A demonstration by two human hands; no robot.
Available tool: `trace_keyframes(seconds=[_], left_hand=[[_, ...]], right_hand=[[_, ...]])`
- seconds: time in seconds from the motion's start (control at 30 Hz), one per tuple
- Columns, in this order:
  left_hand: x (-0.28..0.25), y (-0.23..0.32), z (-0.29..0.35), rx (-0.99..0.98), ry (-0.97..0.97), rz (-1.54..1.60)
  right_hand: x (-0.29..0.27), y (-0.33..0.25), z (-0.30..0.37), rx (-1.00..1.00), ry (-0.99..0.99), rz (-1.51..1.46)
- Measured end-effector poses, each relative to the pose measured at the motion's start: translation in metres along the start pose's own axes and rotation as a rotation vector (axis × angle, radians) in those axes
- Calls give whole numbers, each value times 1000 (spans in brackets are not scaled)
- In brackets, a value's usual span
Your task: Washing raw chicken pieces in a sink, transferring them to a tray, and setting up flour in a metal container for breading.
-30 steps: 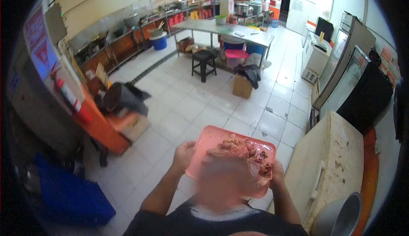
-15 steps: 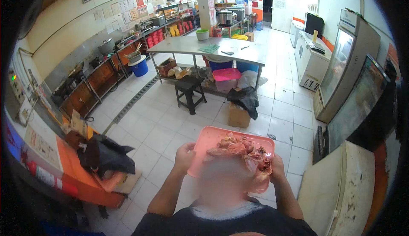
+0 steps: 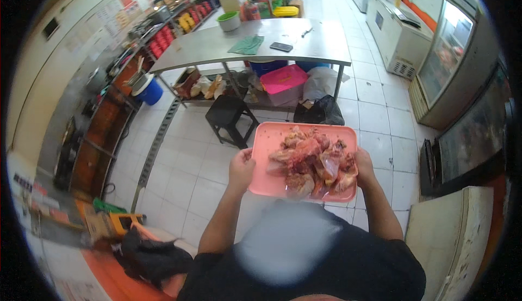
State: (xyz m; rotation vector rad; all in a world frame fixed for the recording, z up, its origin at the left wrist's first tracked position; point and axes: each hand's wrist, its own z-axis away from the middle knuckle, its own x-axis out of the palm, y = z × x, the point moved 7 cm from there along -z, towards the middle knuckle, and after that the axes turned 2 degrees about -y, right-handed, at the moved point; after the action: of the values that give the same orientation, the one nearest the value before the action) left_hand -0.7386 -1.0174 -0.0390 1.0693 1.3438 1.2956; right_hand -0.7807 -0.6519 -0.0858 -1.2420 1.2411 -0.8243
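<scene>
Carrying a loaded pink tray level, one hand on each short edge.

I keep my left hand [image 3: 241, 166] closed on the left rim of the pink tray [image 3: 267, 157], thumb on top and fingers curled beneath. The tray sits in front of my chest, above the white tiled floor [image 3: 179, 176]. The raw chicken pieces [image 3: 315, 162] are heaped toward its right half, so I judge that side heavier and hold it level to stop the pile sliding. My right hand [image 3: 363, 166] grips the right rim the same way. The steel table [image 3: 321, 43] stands well ahead, with a black stool [image 3: 229, 113] in front of it.
</scene>
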Motion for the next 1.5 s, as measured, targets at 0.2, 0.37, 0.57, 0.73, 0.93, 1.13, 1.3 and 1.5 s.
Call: trace_keyframes(seconds=[0.2,0.37,0.57,0.73,0.93,1.13,1.3,1.5], left_hand=[[-7,-8,-180,71,-105,-168],[-13,-13,-315,55,-168,-135],[-45,-21,-469,67,-94,-147],[-95,-20,-591,70,-65,-102],[-137,-24,-773,91,-35,-332],[-171,-79,-950,102,-7,-547],[-167,-114,-1075,160,2,-737],[-162,-165,-1151,207,-11,-893]], right_hand=[[18,-6,-113,190,107,-126],[33,3,-227,263,333,-688],[68,-20,-398,268,299,-712],[107,-39,-552,241,154,-917],[124,116,-754,198,107,-369],[157,169,-928,261,150,-298],[160,221,-1052,294,162,145],[165,264,-1117,412,137,354]])
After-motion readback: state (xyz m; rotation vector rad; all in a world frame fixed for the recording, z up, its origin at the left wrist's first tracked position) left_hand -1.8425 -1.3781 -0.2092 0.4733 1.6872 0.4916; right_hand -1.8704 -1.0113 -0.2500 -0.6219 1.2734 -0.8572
